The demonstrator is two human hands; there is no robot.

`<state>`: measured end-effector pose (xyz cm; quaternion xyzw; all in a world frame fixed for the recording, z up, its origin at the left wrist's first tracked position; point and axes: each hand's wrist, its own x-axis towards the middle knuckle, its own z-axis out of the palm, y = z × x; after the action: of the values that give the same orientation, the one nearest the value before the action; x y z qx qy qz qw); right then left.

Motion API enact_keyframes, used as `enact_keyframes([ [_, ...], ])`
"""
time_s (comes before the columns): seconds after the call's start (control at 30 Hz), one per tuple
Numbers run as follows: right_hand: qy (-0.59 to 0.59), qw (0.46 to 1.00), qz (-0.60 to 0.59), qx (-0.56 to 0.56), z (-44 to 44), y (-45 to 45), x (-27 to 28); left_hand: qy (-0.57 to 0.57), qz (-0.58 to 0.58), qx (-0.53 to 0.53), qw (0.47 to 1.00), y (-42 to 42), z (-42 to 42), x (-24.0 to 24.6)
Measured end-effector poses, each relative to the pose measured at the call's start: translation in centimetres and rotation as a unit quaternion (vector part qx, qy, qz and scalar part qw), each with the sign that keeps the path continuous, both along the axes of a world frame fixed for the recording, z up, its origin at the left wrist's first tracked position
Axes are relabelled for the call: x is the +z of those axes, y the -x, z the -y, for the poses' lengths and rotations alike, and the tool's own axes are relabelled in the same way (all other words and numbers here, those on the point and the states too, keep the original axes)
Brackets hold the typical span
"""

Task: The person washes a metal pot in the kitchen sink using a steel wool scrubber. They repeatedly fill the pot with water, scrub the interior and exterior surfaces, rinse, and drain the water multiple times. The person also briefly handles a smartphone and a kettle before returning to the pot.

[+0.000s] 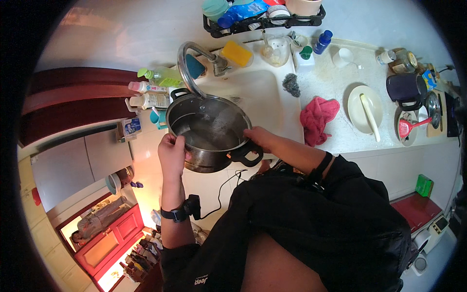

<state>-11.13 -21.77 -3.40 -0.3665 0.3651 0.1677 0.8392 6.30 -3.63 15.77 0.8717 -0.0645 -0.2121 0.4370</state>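
A dark stainless-steel pot (208, 160) with black handles is tilted at the near left edge of the white sink (264, 95). My left hand (172, 153) grips the pot's near left rim, thumb on top. At the right, my right hand (261, 138) holds the rim beside a black loop handle (251, 154). The arched metal faucet (186, 69) passes over the pot's far rim. Whitish bubbles or spray show inside; how much water the pot holds is unclear. Some of my fingers are hidden behind the pot wall.
Pump bottles (149, 100) stand left of the sink. A yellow sponge (237, 53) lies behind the basin, and a steel-wool scrubber (291, 85) at its right. A red cloth (318, 118) and a plate (359, 116) with a pale stalk occupy the counter. A cable (220, 199) hangs below.
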Motion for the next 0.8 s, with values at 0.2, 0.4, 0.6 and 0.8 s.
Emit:
enact_keyframes([
  [0.2,-0.052,0.998,0.020,0.026,-0.6,0.0,-1.4,-0.048,0.032,-0.017,0.998,0.0,0.6,0.7],
  [0.4,-0.127,0.991,0.039,0.033,-1.8,-0.2,-2.5,-0.128,0.094,-0.050,0.986,0.0,2.0,1.7],
  [0.6,-0.207,0.974,0.082,0.033,-3.0,-0.7,-3.2,-0.193,0.126,-0.087,0.969,0.3,4.0,3.4],
  [0.8,-0.307,0.944,0.116,0.037,-4.1,-1.6,-3.4,-0.253,0.198,-0.115,0.940,-0.2,5.6,3.5],
])
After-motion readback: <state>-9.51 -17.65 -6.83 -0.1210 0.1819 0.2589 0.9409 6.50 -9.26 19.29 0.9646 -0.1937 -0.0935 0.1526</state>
